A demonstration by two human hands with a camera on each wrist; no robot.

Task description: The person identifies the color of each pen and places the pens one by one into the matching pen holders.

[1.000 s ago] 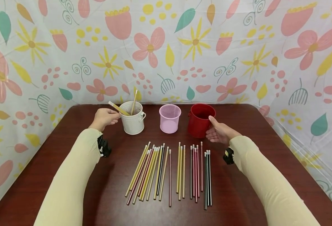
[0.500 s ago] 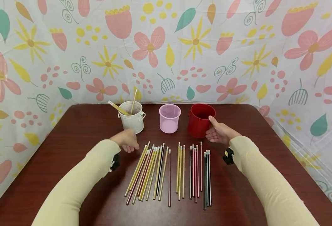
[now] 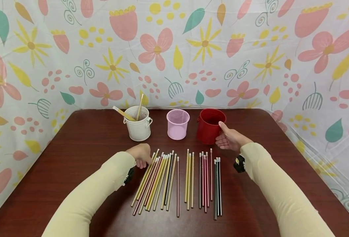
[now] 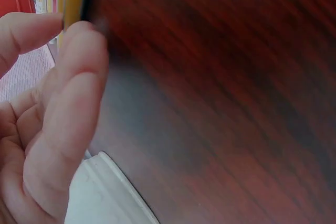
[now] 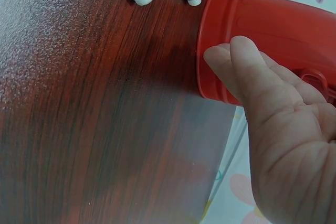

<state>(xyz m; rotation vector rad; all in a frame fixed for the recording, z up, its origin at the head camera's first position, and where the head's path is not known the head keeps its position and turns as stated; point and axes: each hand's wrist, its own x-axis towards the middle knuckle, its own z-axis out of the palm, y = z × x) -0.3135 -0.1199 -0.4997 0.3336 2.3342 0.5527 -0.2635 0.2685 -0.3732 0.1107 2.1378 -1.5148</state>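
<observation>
My left hand [image 3: 141, 155] is at the eraser ends of the left pencil group. In the left wrist view its thumb and index fingertip pinch a yellow pencil [image 4: 74, 1]. My right hand [image 3: 232, 138] rests against the side of a red bucket [image 3: 207, 131], thumb at the rim and fingers straight along the wall. The right wrist view shows those fingers lying over the red metal. A white bucket [image 3: 139, 131] stands behind my left hand with a few yellow pencils [image 3: 140, 107] leaning in it.
A pink mesh cup [image 3: 177, 128] stands between the two buckets. Further pencils lie in groups: yellow ones [image 3: 189, 181], red ones [image 3: 205, 184] and dark ones [image 3: 218, 189]. A floral cloth [image 3: 174, 59] hangs behind the brown table [image 3: 251, 204].
My left hand has let go of a yellow pencil in the white bucket and come down toward the right to the left pencil group, nudging its pencil tops. The right hand stays at the red bucket.
</observation>
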